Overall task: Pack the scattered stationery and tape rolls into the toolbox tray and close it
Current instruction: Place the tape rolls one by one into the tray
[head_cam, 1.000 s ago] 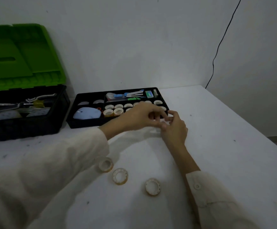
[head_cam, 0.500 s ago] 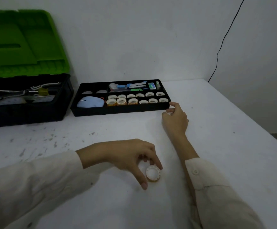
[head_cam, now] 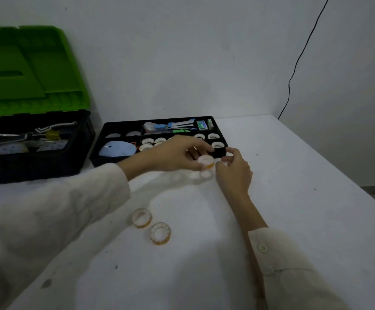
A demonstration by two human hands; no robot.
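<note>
White-cored tape roll [head_cam: 205, 162] is now up off the table [head_cam: 294, 198], pinched in the left hand [head_cam: 177, 153] btwn thumb and fingertips; half a sec ago that hand was down near the front edge, closing on a roll lying flat; so a pick-up is done and the carry is nearly over. The roll hangs just in front of the tray [head_cam: 99, 159], at its front right corner, not yet over a compartment; judging by that, the drop-in is the step in hand.

Right hand [head_cam: 233, 168] has stayed by that same corner; fingers loosely curled, nothing in them; forefinger tip looks right at the tray wall, tho contact can't be told for sure. The roll sits btwn the two hands, just beside the right thumb.

Packed rolls [head_cam: 217, 144] fill much of the tray's front rows, w/ stationery in the back compartment; the left hand hides the middle slots, so a free slot can't be seen.

Still out: a loose roll [head_cam: 141, 217] and a second loose roll [head_cam: 160, 233], side by side on the table, well apart from both hands. Toolbox [head_cam: 36, 162] stands open at left, green lid [head_cam: 30, 70] up; so closing is some way off.
</note>
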